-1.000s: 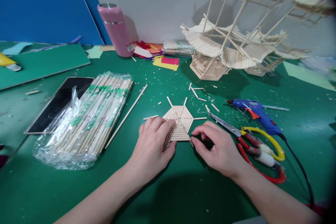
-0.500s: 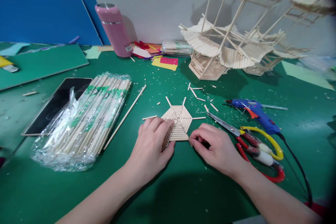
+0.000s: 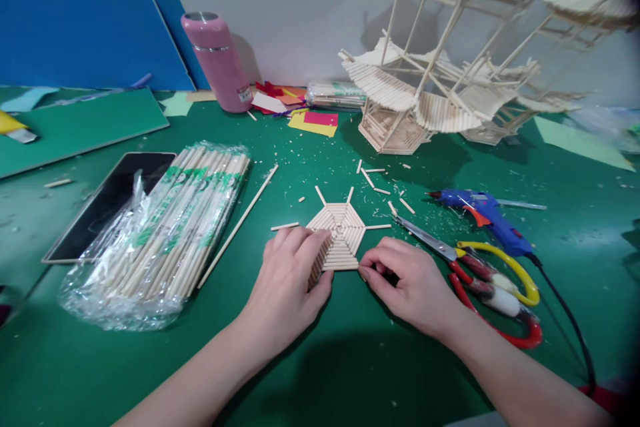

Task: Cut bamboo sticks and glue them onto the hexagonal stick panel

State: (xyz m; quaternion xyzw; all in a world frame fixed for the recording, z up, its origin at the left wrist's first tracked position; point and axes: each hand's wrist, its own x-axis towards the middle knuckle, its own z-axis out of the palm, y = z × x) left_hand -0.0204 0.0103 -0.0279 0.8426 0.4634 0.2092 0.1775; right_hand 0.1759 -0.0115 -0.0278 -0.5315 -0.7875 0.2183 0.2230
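While the left hand (image 3: 290, 277) lies flat with its fingers spread on the left side of the hexagon (image 3: 339, 233), just below the middle of the frame, it presses the little stick piece down, likely so it cannot slide on the mat (image 3: 350, 360). At the hexagon's lower right corner, the right hand (image 3: 407, 280) has its fingers curled; they seem to pinch a tiny stick, though that is hard to see. Scissors (image 3: 475, 267) and a glue gun (image 3: 485, 213) lie close by on the right. A bag of sticks (image 3: 170, 227) sits at left.
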